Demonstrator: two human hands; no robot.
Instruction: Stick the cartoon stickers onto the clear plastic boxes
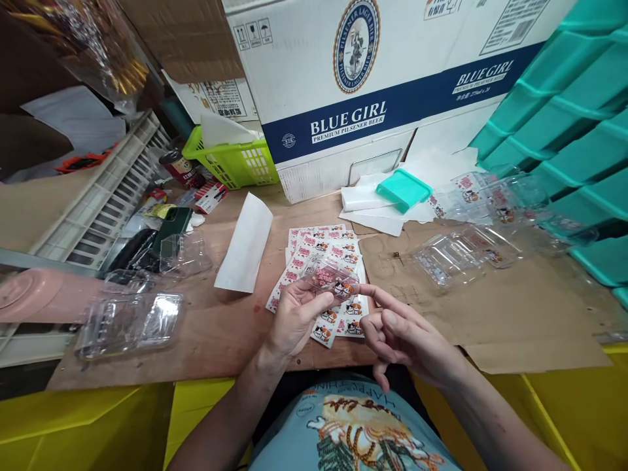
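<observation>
glossy clear plastic clamshell (pixel 330 277), seemingly paper sticker sheet (pixel 321 252), matt cardboard (pixel 515 314)

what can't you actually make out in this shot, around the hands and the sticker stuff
Head view, the only one:
- The sticker sheet: its lower part is hidden behind the left hand and the small clear box.
- The print on the box's sticker is too small to read.
- Whether the right hand touches the box or stops short of it cannot be told.
- The clear trays at left: glare hides any contents.
- The beer carton is cut off by the top edge.
</observation>
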